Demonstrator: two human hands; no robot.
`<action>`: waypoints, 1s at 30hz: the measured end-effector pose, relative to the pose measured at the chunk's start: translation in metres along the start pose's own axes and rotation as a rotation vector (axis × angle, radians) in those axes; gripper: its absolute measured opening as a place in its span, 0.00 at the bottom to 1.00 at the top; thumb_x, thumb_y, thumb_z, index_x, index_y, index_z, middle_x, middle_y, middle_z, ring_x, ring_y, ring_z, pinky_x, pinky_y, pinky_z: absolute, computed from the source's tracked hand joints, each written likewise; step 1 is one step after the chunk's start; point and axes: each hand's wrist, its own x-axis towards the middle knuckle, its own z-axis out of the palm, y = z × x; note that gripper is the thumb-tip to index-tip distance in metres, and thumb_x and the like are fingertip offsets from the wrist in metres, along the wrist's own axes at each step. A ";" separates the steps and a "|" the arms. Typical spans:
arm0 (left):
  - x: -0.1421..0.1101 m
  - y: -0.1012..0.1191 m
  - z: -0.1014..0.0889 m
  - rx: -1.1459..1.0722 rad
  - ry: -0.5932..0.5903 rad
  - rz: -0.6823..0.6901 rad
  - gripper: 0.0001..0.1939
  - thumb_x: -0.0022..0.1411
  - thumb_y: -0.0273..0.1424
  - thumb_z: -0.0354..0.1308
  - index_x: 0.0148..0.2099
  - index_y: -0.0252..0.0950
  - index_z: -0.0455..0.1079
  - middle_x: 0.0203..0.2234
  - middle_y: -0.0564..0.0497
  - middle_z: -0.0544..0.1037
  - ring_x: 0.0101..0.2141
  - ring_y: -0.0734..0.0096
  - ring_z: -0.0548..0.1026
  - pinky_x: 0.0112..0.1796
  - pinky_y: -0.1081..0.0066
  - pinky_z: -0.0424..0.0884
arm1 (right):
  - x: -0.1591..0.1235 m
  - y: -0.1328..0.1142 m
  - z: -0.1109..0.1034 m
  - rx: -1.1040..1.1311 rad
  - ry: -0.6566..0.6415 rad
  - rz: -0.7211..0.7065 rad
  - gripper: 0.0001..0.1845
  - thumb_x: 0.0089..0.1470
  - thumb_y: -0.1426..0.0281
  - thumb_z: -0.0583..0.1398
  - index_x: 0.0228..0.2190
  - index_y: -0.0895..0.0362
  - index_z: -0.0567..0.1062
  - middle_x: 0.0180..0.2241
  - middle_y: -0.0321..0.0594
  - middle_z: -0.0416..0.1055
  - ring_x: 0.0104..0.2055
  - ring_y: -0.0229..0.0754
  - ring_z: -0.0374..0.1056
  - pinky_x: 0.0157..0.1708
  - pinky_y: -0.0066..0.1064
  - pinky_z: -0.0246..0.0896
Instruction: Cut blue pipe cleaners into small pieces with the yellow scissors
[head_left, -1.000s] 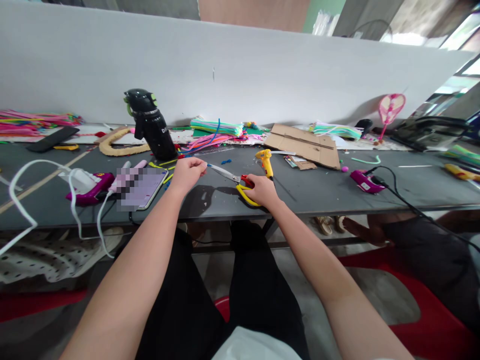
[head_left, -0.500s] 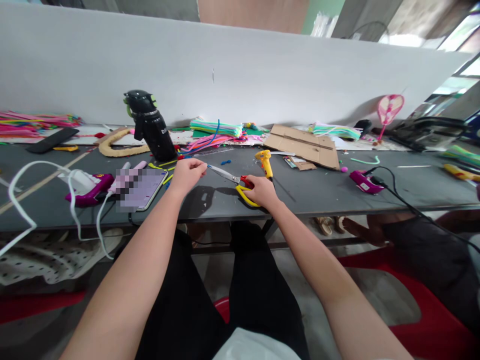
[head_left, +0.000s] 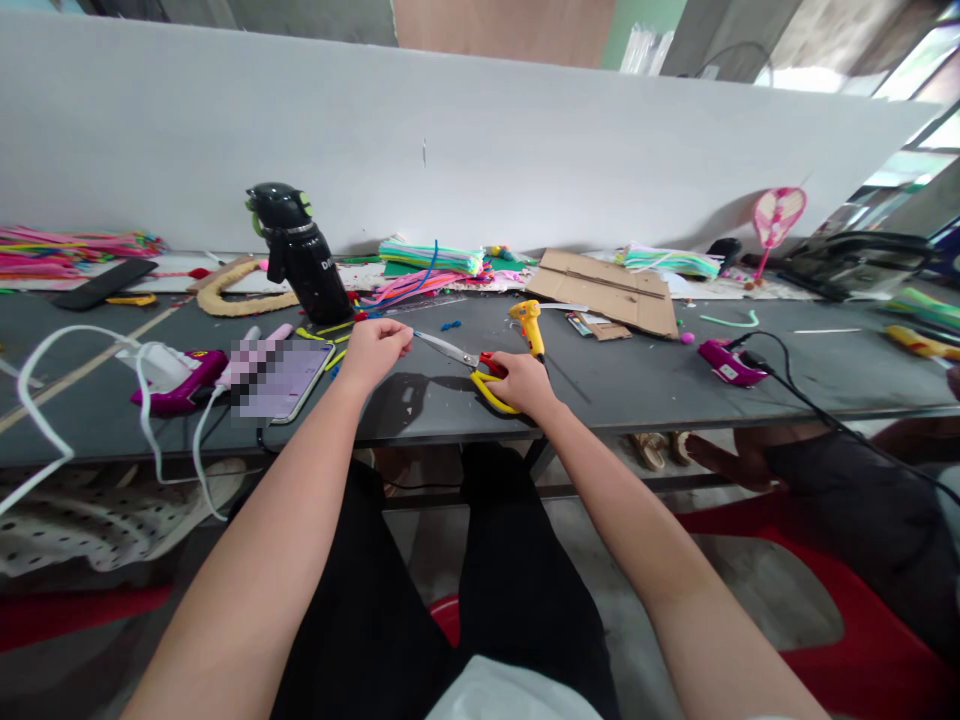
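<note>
My right hand (head_left: 523, 385) is wrapped round the red and yellow handles of a pair of scissors (head_left: 448, 348), held low over the grey table. The long blades point left and look nearly closed. At their tips my left hand (head_left: 379, 350) is closed in a pinch; what its fingers hold is too small to make out, though a bit of blue shows by the tips. Just behind the right hand stands a yellow glue gun (head_left: 529, 326). Small blue scraps (head_left: 451, 325) lie beyond the blades. Yellow pipe cleaners (head_left: 335, 360) lie beside my left wrist.
A black bottle (head_left: 311, 260) stands behind my left hand. A phone (head_left: 304, 380) and a purple power strip (head_left: 180, 382) with white cables are on the left. Cardboard (head_left: 604, 290) and pipe cleaner bundles (head_left: 431, 254) line the back. Another purple power strip (head_left: 731, 363) sits right.
</note>
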 end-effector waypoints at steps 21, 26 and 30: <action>0.008 -0.006 -0.002 -0.034 -0.014 -0.046 0.10 0.47 0.36 0.63 0.24 0.33 0.73 0.18 0.51 0.75 0.21 0.72 0.69 0.29 0.70 0.66 | 0.013 0.017 -0.020 0.337 -0.255 -0.110 0.19 0.51 0.51 0.59 0.29 0.55 0.66 0.28 0.34 0.68 0.30 0.36 0.60 0.32 0.27 0.55; 0.007 -0.005 -0.003 -0.036 -0.031 -0.056 0.10 0.48 0.37 0.62 0.24 0.34 0.73 0.18 0.51 0.73 0.21 0.73 0.68 0.28 0.71 0.64 | 0.014 0.026 -0.019 0.364 -0.234 -0.159 0.20 0.50 0.52 0.60 0.33 0.56 0.70 0.30 0.36 0.70 0.31 0.37 0.60 0.34 0.28 0.57; 0.005 -0.004 -0.004 -0.041 -0.035 -0.062 0.10 0.47 0.37 0.62 0.24 0.35 0.73 0.18 0.52 0.73 0.21 0.72 0.68 0.28 0.70 0.64 | 0.014 0.030 -0.013 0.379 -0.162 -0.175 0.18 0.49 0.59 0.60 0.39 0.58 0.74 0.33 0.36 0.71 0.32 0.37 0.62 0.36 0.29 0.59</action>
